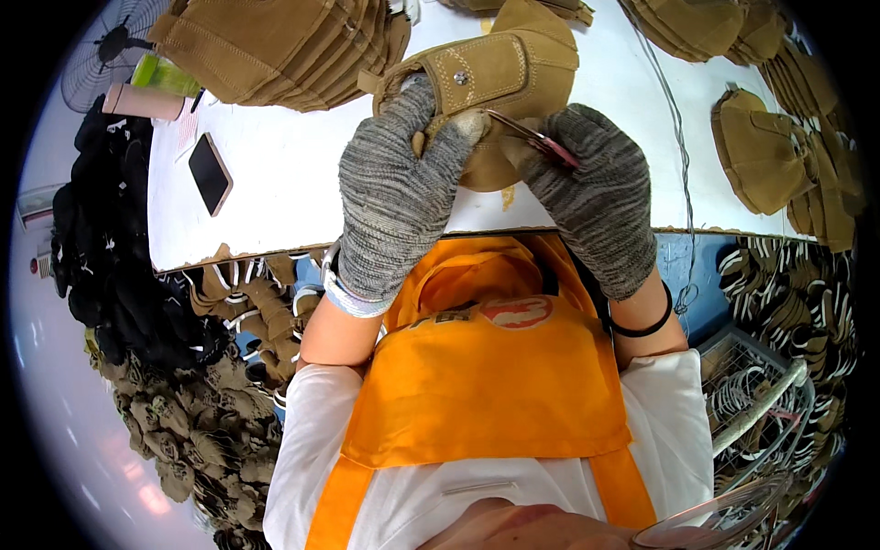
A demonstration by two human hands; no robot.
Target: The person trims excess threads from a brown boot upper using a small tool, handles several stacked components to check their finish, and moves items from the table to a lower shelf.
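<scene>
Brown stitched piece (490,78) sits just above the worktop's (302,183) near edge, at about 1 o'clock from the left hand (401,188) and between 10 and 11 from the right hand (594,183). Left is nearer: its grip is closed on the piece's lower left side, thumb in front. Right grip is closed round a slim metal tool (556,150) with a pinkish handle.

Key relation: tool's long axis runs from 4 o'clock at the handle to 10 at the tip; tip is right by the left thumb, at the lower edge of the piece's flap. Flap runs roughly 8 to 2 o'clock, snap toward its 8 o'clock end.

Hidden: most left fingers are behind the piece; right fingers cover much of the tool, so cannot tell whether its blades are apart. Tip contact with leather or thread: unclear. Right fingertips blur against the piece; touching or not, cannot tell. Stack (275,55) at 11 o'clock from the left hand is cut off by the upper edge.
</scene>
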